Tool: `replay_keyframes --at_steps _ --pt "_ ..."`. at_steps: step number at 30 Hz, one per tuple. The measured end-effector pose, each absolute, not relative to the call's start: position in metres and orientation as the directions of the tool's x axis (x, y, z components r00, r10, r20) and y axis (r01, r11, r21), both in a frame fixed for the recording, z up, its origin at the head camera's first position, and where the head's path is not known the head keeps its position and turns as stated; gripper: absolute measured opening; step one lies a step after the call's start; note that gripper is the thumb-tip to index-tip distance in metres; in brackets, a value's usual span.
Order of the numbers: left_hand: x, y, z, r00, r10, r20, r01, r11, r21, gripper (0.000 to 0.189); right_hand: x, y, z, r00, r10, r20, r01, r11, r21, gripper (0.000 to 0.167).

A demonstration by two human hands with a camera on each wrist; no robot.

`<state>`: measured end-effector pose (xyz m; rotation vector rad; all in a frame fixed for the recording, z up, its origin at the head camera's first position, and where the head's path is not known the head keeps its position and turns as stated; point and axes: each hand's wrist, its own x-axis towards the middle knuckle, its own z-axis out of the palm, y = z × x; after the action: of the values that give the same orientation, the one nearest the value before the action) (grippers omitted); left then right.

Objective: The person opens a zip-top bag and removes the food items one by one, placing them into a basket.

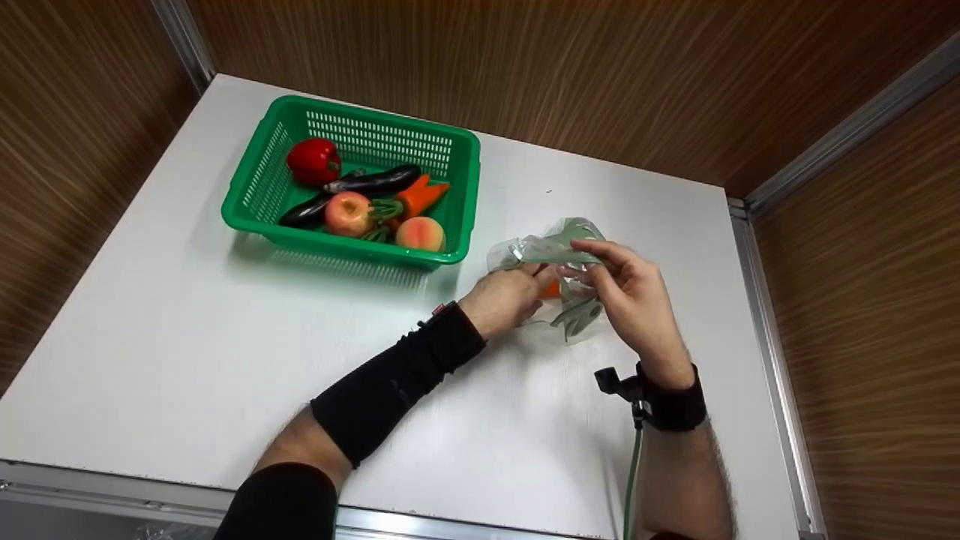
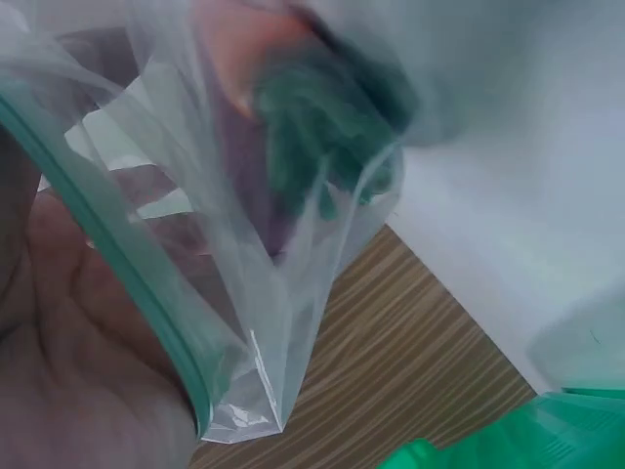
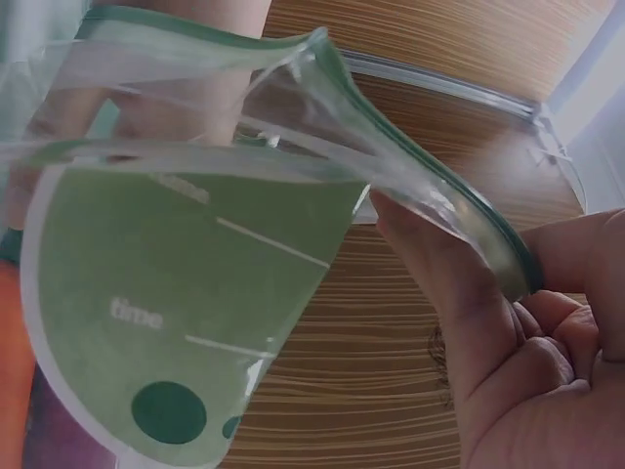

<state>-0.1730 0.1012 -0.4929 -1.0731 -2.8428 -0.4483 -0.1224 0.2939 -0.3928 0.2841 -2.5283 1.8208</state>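
Observation:
A clear zip bag (image 1: 581, 259) with a green print stands over the white table, its green zip edge (image 3: 420, 166) spread at the mouth. My right hand (image 1: 634, 300) pinches one side of that edge between thumb and fingers. My left hand (image 1: 506, 300) reaches in at the mouth; the zip edge crosses in front of its palm in the left wrist view. Inside the bag lies an orange thing (image 1: 551, 289) close to the left fingers, with a blurred green leafy top (image 2: 327, 127) and something dark purple (image 2: 249, 176) beside it. Bag film and blur hide the left fingers' hold.
Left of the bag stands a green basket (image 1: 349, 251) holding a red bell pepper (image 1: 313, 161), dark eggplants (image 1: 379, 180), an apple (image 1: 348, 214), a peach (image 1: 421, 234) and orange carrots (image 1: 421, 196). Wood-grain walls (image 1: 487, 82) border the white table (image 1: 187, 360).

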Motion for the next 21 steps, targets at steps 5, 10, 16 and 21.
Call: replay_keyframes --at_steps 5,10,16,21 --pt "-0.176 0.105 -0.501 -0.753 0.604 0.260 0.640 0.764 0.078 0.042 -0.123 0.294 -0.395 -0.982 -0.158 0.100 -0.146 0.309 -0.940 0.041" --pt "-0.180 0.105 -0.504 -0.758 0.589 0.280 0.622 0.782 0.039 0.042 -0.124 0.295 -0.396 -0.982 -0.164 0.097 -0.144 0.311 -0.939 0.040" --pt "-0.185 0.103 -0.507 -0.753 0.580 0.310 0.622 0.781 0.051 0.031 -0.125 0.296 -0.395 -0.985 -0.147 0.093 -0.142 0.370 -0.918 0.041" --pt "-0.187 0.099 -0.504 -0.730 0.587 0.349 0.642 0.764 0.057 0.016 -0.125 0.298 -0.393 -0.986 -0.126 0.112 -0.156 0.439 -0.885 0.041"
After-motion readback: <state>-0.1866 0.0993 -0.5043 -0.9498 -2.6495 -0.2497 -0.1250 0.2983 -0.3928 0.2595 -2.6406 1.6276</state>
